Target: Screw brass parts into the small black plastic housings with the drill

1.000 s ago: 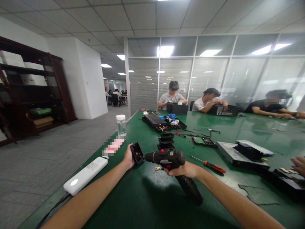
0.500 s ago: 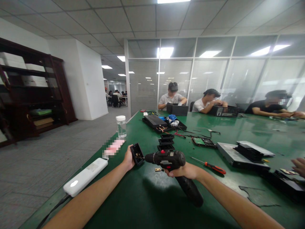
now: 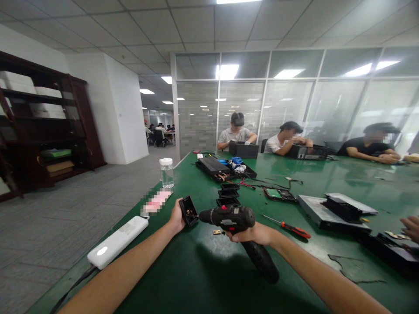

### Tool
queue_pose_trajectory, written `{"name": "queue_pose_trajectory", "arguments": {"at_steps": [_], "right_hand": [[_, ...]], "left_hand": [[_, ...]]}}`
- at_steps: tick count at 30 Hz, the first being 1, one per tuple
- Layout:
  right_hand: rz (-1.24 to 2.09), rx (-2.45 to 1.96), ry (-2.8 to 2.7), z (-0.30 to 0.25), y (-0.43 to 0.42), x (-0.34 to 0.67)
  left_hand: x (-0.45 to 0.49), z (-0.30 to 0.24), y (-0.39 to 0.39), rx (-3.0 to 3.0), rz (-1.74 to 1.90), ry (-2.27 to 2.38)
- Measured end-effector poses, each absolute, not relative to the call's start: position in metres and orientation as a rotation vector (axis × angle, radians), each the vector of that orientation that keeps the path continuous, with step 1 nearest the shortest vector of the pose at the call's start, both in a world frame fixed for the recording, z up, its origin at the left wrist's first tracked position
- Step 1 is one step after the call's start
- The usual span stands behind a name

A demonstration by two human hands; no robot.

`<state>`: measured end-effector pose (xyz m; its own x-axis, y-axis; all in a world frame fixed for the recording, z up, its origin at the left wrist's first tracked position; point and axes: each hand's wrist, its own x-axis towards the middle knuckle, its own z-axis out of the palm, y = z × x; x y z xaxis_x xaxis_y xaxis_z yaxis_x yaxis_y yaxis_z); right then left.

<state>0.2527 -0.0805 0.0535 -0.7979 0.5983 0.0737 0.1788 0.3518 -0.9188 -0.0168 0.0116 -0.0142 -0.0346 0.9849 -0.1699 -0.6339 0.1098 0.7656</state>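
My left hand (image 3: 177, 217) is closed around the left side of a small open black box (image 3: 188, 211), tilted with its inside facing right. Small brass-coloured parts show within it. My right hand (image 3: 252, 234) grips a black cordless drill (image 3: 229, 216) with red details, its handle slanting down to the right. The drill's front end points at the box; whether the bit touches anything inside is too small to tell. Below the drill, a small brass-coloured piece (image 3: 216, 232) lies on the green table (image 3: 183, 279). Several similar black boxes (image 3: 228, 201) stand in a row behind the drill.
A red-and-black screwdriver (image 3: 294, 230) lies to the right, near metal drive cases (image 3: 319, 213). On the left are a white power strip (image 3: 118, 242) and a clear jar (image 3: 166, 174). A co-worker's hand (image 3: 410, 228) shows at the right edge. Several people sit across the table.
My hands, the drill and the black box stay almost still. At the right edge, the co-worker's hand has shifted slightly.
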Motion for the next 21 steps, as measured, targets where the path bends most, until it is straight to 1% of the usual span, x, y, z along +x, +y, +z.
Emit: {"name": "queue_pose_trajectory", "arguments": {"at_steps": [6,21], "right_hand": [[1.468,-0.67,-2.195,0.056,-0.0824,0.2505],[1.431,-0.696,-2.234,0.0534,-0.0811,0.2516]], "left_hand": [[-0.0179,-0.0164,0.0128,0.556,1.401,0.809],[-0.0171,-0.0167,0.0142,0.535,1.399,0.799]]}}
